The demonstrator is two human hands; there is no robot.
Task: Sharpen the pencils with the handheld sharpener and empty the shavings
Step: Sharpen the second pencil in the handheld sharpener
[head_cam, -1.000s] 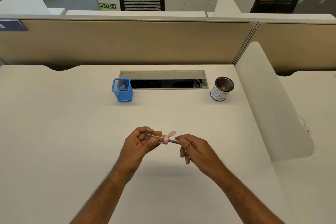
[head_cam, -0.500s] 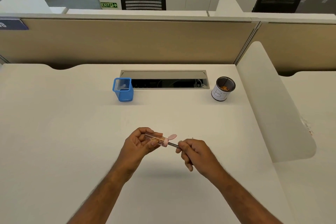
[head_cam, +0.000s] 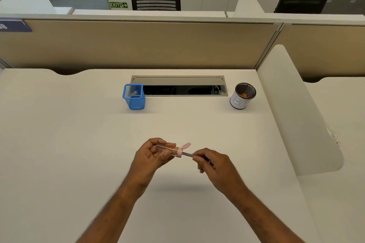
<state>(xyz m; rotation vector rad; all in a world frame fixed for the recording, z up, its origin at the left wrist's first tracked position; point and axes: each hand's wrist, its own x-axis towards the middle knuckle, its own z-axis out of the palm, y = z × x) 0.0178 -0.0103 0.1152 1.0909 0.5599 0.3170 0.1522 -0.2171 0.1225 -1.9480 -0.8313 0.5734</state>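
1. A handheld sharpener (head_cam: pixel 171 149) with a clear body and a pink end is held above the desk (head_cam: pixel 79 144) by the left hand (head_cam: pixel 151 155), whose fingers are closed around the clear part.
2. The small pink lid of the sharpener is seen flipped open, sticking up and to the right of the pink end.
3. A dark pencil (head_cam: pixel 187 154) is held by the right hand (head_cam: pixel 214 165), pinched between thumb and fingertips, with its tip pushed into the pink end of the sharpener (only a short stretch of the pencil is visible between the two hands).
4. A little brownish material is seen inside the clear body; what it is cannot be told for certain.
5. Both hands are held in the air near the middle of the desk, and their shadow is cast on the surface just below them.
6. A blue mesh holder (head_cam: pixel 134 96) is stood at the far side of the desk, touching the left end of a grey cable tray (head_cam: pixel 178 81).
7. A dark mesh cup (head_cam: pixel 242 95) wrapped in white paper with letters on it is placed just right of the tray, with orange-brown shavings (head_cam: pixel 245 95) lying inside.
8. A curved white divider (head_cam: pixel 296 108) is set along the right edge.
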